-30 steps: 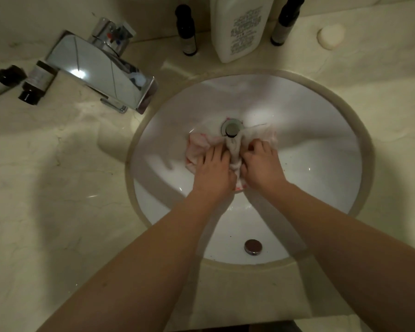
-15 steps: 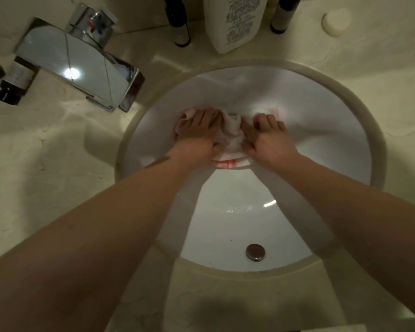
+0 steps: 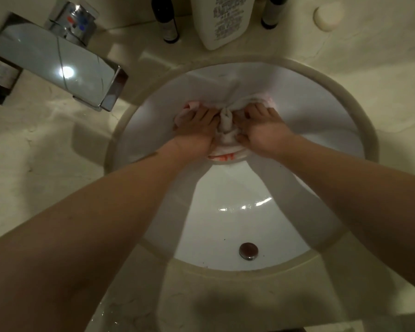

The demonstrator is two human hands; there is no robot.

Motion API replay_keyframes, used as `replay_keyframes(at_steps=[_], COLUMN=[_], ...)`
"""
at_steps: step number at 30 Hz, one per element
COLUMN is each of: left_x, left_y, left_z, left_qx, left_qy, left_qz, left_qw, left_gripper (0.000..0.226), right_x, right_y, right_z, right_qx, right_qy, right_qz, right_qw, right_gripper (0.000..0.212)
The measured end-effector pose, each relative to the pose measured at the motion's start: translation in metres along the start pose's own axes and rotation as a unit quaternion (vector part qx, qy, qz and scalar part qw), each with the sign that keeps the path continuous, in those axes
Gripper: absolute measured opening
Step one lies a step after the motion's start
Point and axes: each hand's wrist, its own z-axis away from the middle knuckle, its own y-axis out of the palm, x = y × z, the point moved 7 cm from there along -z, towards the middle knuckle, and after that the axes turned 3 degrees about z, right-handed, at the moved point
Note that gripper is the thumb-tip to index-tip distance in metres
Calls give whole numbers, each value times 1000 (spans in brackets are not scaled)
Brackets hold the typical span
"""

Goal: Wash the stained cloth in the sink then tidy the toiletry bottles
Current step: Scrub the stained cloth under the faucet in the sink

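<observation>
Since one second ago, both hands pushed farther up the bowl, away from the body, with the cloth (image 3: 226,130) bunched higher between them and now covering the drain that showed before; no water seen from the tap (image 3: 58,61). Far left on the counter (image 3: 34,152), a dark bottle (image 3: 0,80) lying partly behind the tap, so not yet tidied. Next, left hand (image 3: 197,130), palm down on the left part of the cloth, fingers spread and only lightly bent, pressing it against the sink (image 3: 237,212) more than gripping it; whether the fingertips hook into the fabric, cannot tell. Between the hands, a raised ridge of white fabric, and a red stain visible on the near edge under the wrists. Then right hand (image 3: 261,133), also palm down, fingers curled a little over the right part, thumb touching the ridge. Both forearms stretched forward, almost straight, wrists low in the bowl. To do this step well, probably best to bring the stained edge up between the hands and rub it against itself with short strokes, with water running. Behind the sink, the white bottle (image 3: 222,20) upright between two dark bottles, for later.
</observation>
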Motion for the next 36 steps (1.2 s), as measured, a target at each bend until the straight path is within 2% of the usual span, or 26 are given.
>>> replay_keyframes(at_steps=[2, 6, 8, 12, 16, 18, 22, 24, 29, 33, 36], left_x=[-2, -8, -18, -42, -48, -46, -19, -5, 7, 8, 11], left_y=[-2, -1, 1, 2, -1, 4, 11, 9, 0, 4, 3], left_z=[1, 7, 19, 43, 59, 63, 57, 45, 16, 6, 11], left_qx=[-6, 58, 49, 11, -45, -44, -4, 9, -21, -26, -101], left_qy=[-38, -158, -201, -196, -135, -130, -210, -208, -157, -121, -119], left_qz=[37, 146, 164, 204, 219, 198, 157, 149, 104, 132, 188], left_qw=[999, 975, 964, 959, 965, 971, 965, 967, 982, 983, 970], left_gripper=[51, 57, 56, 48, 40, 50, 78, 84, 80, 74, 66], right_x=[1, 11, 22, 37, 43, 44, 33, 23, 15, 16, 15], right_y=[2, 3, 5, 10, 14, 15, 15, 13, 3, 0, 8], right_z=[6, 18, 25, 35, 46, 50, 45, 35, -1, -14, -6], right_qx=[10, 27, 31, 35, 26, 8, -10, -22, -45, -92, -143], right_qy=[30, 92, 110, 119, 117, 123, 151, 165, 96, -14, -50], right_qz=[-11, -43, -45, -61, -57, -47, -23, -31, -23, -29, -57], right_qw=[999, 994, 992, 990, 991, 991, 988, 986, 994, 995, 987], right_gripper=[57, 56, 53, 49, 51, 52, 62, 68, 69, 57, 50])
